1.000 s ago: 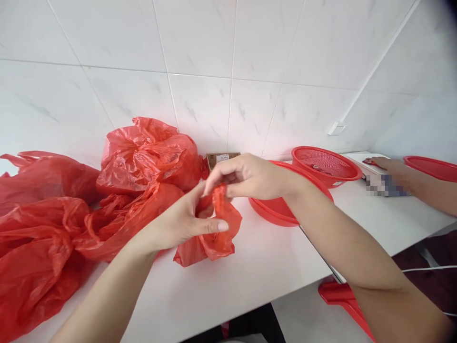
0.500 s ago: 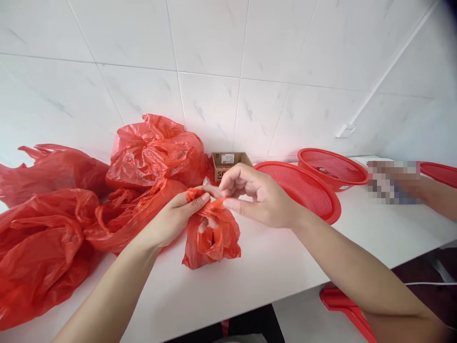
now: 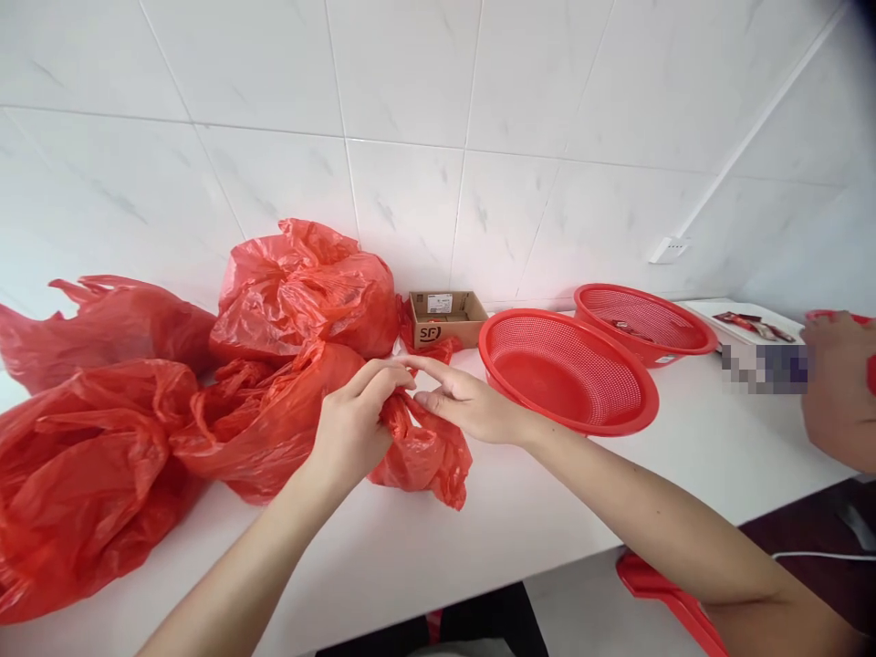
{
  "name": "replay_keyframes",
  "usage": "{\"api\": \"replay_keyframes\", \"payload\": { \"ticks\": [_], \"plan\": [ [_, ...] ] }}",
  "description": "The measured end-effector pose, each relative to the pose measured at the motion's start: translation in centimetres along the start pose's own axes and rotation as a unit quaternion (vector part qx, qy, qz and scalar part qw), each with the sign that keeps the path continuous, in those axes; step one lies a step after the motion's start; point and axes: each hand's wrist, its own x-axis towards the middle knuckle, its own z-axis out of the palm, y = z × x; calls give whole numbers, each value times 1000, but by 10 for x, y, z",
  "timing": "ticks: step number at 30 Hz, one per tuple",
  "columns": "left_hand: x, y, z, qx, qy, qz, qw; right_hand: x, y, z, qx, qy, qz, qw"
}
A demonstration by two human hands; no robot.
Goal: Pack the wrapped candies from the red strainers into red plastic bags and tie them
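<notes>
A small red plastic bag [image 3: 425,461] hangs over the white table, gathered at its top between both hands. My left hand [image 3: 359,415] is closed round the bunched neck of the bag. My right hand [image 3: 465,397] pinches the bag's upper part from the other side, its fingertips meeting those of the left. What lies inside the bag cannot be made out. Close behind the hands stands an open cardboard box [image 3: 446,330] with a white label. To the right is a red perforated basket [image 3: 547,388].
Several filled red plastic bags [image 3: 301,297] crowd the table's left side. A second red basket [image 3: 684,333] holds a few small packets. Farther right, packets lie on a white surface [image 3: 787,319] beside a co-worker's hand [image 3: 839,365]. A red stool [image 3: 674,602] stands below the table edge.
My left hand has turned over, its back now facing up, and the bag's neck is bunched tighter. My right hand has shifted slightly left. The co-worker's hand has moved right.
</notes>
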Motion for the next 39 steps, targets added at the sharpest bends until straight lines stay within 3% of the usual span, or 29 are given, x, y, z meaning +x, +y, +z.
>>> {"api": "replay_keyframes", "payload": {
  "ticks": [2,5,8,11,13,15,18,21,24,28,32,35,39],
  "plan": [
    [-1,-3,1,-8,3,22,1000,-1,2,-2,12,-29,-3,1000],
    [-8,-8,-1,-9,-19,17,1000,-3,4,-13,-61,-11,10,998],
    [-32,-9,-3,17,-53,-46,997,-1,13,-36,-190,52,66,978],
    [-67,-1,-4,-3,-128,-111,986,8,33,-59,-290,118,161,936],
    [-84,6,-6,-63,-180,-134,972,15,48,-64,-319,129,189,920],
    [-90,7,-8,-128,-195,-170,958,22,56,-60,-332,135,184,915],
    [-78,2,-8,-267,-138,-259,918,28,49,-47,-334,156,157,916],
    [-53,-6,0,-438,-61,-323,837,27,22,-35,-233,136,80,960],
    [-35,-4,13,-470,-85,-362,801,22,-3,-25,-119,97,1,988],
    [-27,5,25,-456,-167,-360,797,16,-7,-10,-126,52,-16,991],
    [-27,6,29,-441,-125,-362,812,9,7,-1,-131,32,24,991],
    [-27,4,29,-435,-89,-355,823,1,6,0,-176,85,67,978],
    [-26,6,30,-437,-70,-347,827,-14,-10,7,-174,182,37,967]
  ]
}}
